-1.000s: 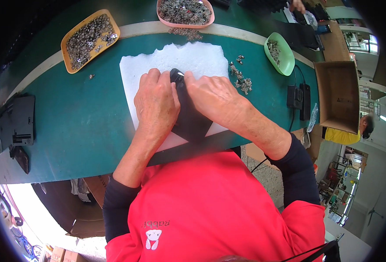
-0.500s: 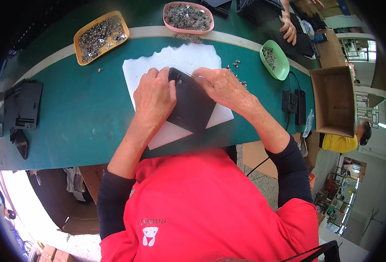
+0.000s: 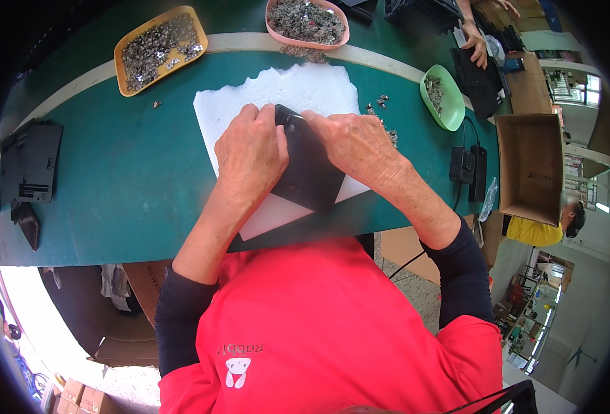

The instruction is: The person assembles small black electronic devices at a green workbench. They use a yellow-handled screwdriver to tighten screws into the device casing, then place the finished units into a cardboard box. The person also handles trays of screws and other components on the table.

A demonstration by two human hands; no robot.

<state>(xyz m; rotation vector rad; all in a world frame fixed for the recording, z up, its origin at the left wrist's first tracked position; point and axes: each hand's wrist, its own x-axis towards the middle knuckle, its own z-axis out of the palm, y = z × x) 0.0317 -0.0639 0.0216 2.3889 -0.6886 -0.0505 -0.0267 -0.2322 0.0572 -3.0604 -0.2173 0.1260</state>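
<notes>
A dark, flat plastic panel (image 3: 313, 169) lies tilted over a white foam sheet (image 3: 298, 79) on the green table. My left hand (image 3: 251, 148) grips the panel along its left edge, thumb on top and fingers curled round the upper corner. At the panel's upper end, my right hand (image 3: 360, 145) is closed in a pinch. A thin, shiny sliver of a tool (image 3: 299, 116) shows at its fingertips, against the panel's top; its exact kind is too small to tell. Small metal parts (image 3: 382, 101) are scattered just right of the foam.
Small metal parts fill a yellow tray (image 3: 120, 63), a pink tray (image 3: 272, 31) and a green tray (image 3: 451, 119). Dark panels (image 3: 32, 162) lie at left, black power adapters (image 3: 462, 164) at right. Beyond them stands a cardboard box (image 3: 531, 162). Another person's hand (image 3: 475, 45) is at far right.
My right hand has turned slightly, its knuckles now lying more over the panel's top edge. The thin tool shows less. The whole view has shifted a little; my left hand keeps its grip.
</notes>
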